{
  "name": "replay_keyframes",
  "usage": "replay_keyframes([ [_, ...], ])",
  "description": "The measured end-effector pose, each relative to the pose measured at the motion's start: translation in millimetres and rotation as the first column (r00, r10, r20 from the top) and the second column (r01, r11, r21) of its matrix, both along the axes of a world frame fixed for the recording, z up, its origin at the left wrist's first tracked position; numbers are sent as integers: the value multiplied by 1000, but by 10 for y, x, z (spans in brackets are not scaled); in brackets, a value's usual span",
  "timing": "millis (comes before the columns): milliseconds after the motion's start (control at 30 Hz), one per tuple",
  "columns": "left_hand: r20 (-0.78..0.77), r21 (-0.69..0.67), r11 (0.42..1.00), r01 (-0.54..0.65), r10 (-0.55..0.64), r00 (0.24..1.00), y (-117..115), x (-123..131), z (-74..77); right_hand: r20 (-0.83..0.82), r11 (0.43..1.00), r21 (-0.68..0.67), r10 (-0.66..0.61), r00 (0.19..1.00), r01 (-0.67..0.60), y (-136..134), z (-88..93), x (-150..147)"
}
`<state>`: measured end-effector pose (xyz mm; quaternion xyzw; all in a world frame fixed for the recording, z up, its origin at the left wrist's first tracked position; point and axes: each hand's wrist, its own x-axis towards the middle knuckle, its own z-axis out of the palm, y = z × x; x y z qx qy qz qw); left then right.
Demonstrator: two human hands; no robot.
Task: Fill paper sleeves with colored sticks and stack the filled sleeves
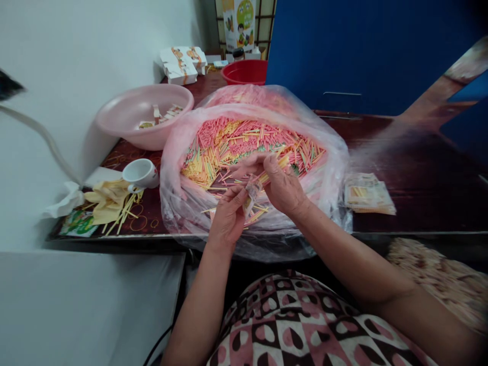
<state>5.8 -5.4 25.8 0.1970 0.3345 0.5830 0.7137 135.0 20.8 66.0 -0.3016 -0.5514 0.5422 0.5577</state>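
My left hand (pixel 227 216) pinches a small clear printed packet (pixel 251 195), held tilted above the near side of a big plastic bag. My right hand (pixel 282 187) is curled around a few thin yellow sticks (pixel 264 178), whose lower ends are at the packet's top; whether they are inside it I cannot tell. Below and beyond both hands, the open clear plastic bag (pixel 172 190) holds a heap of pink, yellow and green sticks (pixel 244 136). Some loose sticks lie at its near side, under my hands.
At left are a pink basin (pixel 109 119) with small packets inside, a white cup (pixel 139 173), a yellow cloth-like piece (pixel 109 200) and loose yellow sticks (pixel 124 214). A stack of flat packets (pixel 368 194) lies right. Behind stand a red basin (pixel 244 71), white boxes (pixel 181 66) and a blue panel (pixel 362 46).
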Motion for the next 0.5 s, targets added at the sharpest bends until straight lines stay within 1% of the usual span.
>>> replay_keyframes([
  [67,-8,0,1000,6,-6,1000,-2,1,4,46,1000,23,-5,999,4,-17,21,3],
  [167,-22,2,1000,13,-13,1000,-1,1,1,85,998,49,22,996,-27,-21,25,9],
  [300,-36,-2,1000,-6,6,999,9,4,-30,179,993,-3,118,977,-119,23,-32,37],
  [400,-42,-21,999,-27,26,999,17,8,-49,148,983,-54,179,973,-173,69,-80,54],
  [500,-66,-43,998,-42,40,997,19,10,-37,75,980,-105,178,981,-169,98,-97,52],
])
